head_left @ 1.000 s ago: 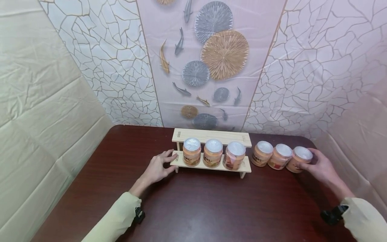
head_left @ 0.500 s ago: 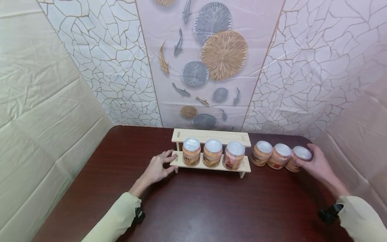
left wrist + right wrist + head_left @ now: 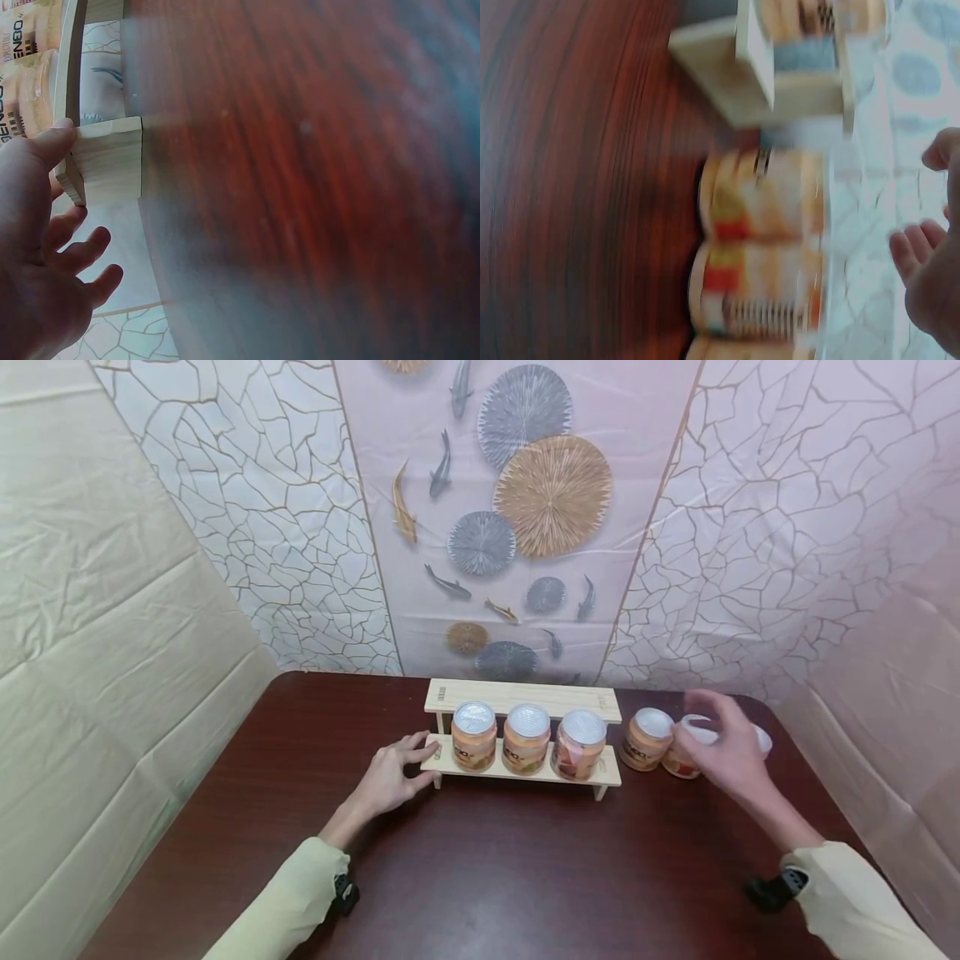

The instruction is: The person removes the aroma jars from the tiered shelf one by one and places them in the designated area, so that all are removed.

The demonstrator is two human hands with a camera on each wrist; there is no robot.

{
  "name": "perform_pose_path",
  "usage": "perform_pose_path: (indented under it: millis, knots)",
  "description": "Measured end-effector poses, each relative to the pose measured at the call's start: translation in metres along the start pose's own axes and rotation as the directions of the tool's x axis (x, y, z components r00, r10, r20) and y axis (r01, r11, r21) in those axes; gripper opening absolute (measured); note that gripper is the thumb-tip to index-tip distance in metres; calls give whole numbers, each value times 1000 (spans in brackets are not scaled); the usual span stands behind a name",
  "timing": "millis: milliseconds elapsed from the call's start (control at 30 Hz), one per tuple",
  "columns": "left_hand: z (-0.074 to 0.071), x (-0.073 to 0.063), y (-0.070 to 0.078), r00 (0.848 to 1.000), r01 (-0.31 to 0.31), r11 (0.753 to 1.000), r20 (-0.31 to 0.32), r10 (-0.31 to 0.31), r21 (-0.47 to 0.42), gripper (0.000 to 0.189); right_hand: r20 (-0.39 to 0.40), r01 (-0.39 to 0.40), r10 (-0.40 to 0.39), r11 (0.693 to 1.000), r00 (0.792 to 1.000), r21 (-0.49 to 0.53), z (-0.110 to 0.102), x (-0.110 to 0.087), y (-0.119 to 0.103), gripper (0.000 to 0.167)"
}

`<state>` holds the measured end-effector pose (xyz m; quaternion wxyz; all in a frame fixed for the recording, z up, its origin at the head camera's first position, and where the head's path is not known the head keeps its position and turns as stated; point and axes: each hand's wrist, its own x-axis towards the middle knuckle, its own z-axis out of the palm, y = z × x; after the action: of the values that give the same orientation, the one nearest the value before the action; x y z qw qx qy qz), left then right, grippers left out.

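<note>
Wooden two-tier rack (image 3: 517,697) stands on the table. Three jars with silver lids, a left jar (image 3: 473,747), a middle jar (image 3: 525,750) and a right jar (image 3: 577,756), sit along its lower board. My left hand (image 3: 386,778) pinches that board's left end; the left wrist view shows the thumb (image 3: 54,142) on the board's edge. Right of the rack, three similar jars stand in a row on the table: a near-rack jar (image 3: 643,745), a centre jar (image 3: 679,765) and an end jar (image 3: 764,741), mostly hidden. My right hand (image 3: 731,756) hovers over them, fingers apart, holding nothing.
The dark wooden table (image 3: 480,877) runs up to a patterned backdrop (image 3: 300,527) behind the rack. Beige fabric walls (image 3: 97,693) close in both sides. The rack's upper board carries nothing. Each wrist wears a black camera (image 3: 347,893).
My right hand has left the end jar and moved left over the row, now covering much of the centre and end jars. The left hand stays on the rack.
</note>
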<state>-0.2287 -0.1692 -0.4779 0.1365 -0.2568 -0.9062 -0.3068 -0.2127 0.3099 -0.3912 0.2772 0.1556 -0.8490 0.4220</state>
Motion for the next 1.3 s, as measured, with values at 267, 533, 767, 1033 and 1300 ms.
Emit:
perform_pose_path:
  millis: [267,533,767,1033,1300]
  knots:
    - [-1,0,2,999,35,999,19,-35,-18,47,275,-52,-8,976,961,213,35,-4,-32,53]
    - [-1,0,2,999,35,999,19,-35,-21,46,326,-78,-23,953,945,292,60,-11,-40,64]
    - [0,0,1,1000,15,1000,9,-15,-13,47,338,-99,-8,949,941,299,75,-16,-39,73]
    - [-1,1,1,1000,15,1000,10,-14,-14,47,276,-72,-8,958,961,278,87,-19,-38,76]
    - [-1,0,2,1000,26,999,16,-26,-27,47,246,-75,8,962,969,264,90,-20,-37,77]
